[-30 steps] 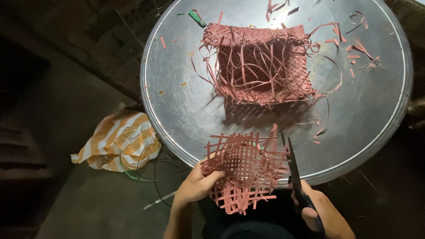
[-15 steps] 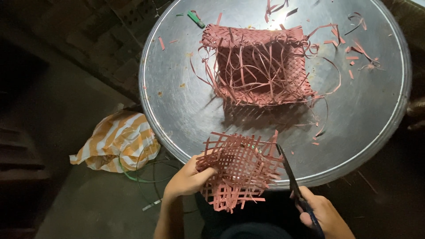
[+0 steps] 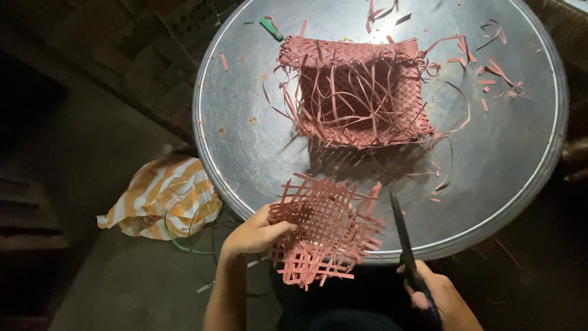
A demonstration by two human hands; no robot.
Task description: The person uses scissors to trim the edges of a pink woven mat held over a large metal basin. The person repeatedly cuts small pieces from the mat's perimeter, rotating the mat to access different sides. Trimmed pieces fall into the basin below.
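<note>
— Anyway, what changed?
— Little: the left hand (image 3: 254,234) still pinches the small woven mat (image 3: 324,233) at the round metal tray's (image 3: 245,153) near rim; the right hand (image 3: 442,300), wrapped round the scissors (image 3: 405,245), has raised their blades slightly.

Left hand (image 3: 254,236), right hand (image 3: 444,300): bare, sleeveless forearms, no rings
</note>
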